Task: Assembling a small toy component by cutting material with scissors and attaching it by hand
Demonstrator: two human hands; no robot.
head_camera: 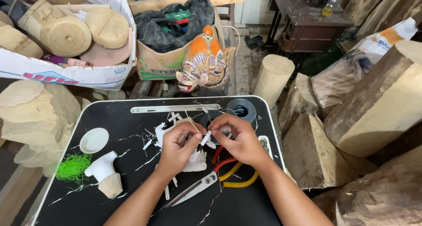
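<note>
Over a small black tray table (132, 191), my left hand (178, 149) and my right hand (239, 140) meet, both pinching a small white strip (205, 138) between their fingertips. A thin white thread runs up from the strip. Under my hands lie a white carved piece (193, 162) and several white shavings. Scissors with red and yellow handles (211, 180) rest just below my right hand. A black tape roll (241, 108) sits beyond my right hand.
A white lid (94, 140), green fibre tuft (72, 166) and a white-and-wood carved piece (105, 173) lie at the table's left. A painted mask (204, 63) stands behind the table. Wood blocks (378, 107) crowd the right; a box of carved wood (66, 32) sits back left.
</note>
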